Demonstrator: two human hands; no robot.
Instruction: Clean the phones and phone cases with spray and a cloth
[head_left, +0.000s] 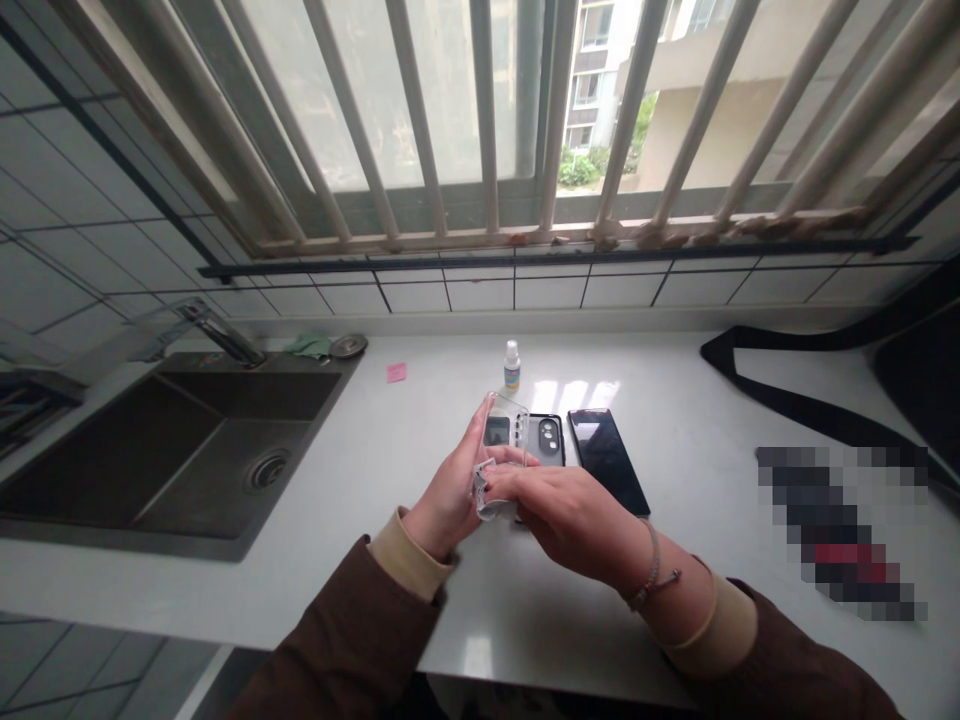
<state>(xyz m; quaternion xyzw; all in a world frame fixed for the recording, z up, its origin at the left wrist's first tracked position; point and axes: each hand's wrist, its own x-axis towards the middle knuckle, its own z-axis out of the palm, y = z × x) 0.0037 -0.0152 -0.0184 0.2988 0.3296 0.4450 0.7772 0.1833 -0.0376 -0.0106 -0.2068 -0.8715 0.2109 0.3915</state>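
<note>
With left hand [454, 490] clamped on clear phone case [507, 430] and right hand [559, 500] pinched on crumpled white tissue [482, 482], probably best to wipe gently, without bending it.

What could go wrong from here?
The clear case, held in the left hand, might slip as the right hand holds a crumpled wipe to it. The white-capped bottle stands upright just beyond the hands and could be knocked over. The phone lies close by the right hand, so a nudge might shift it.
</note>
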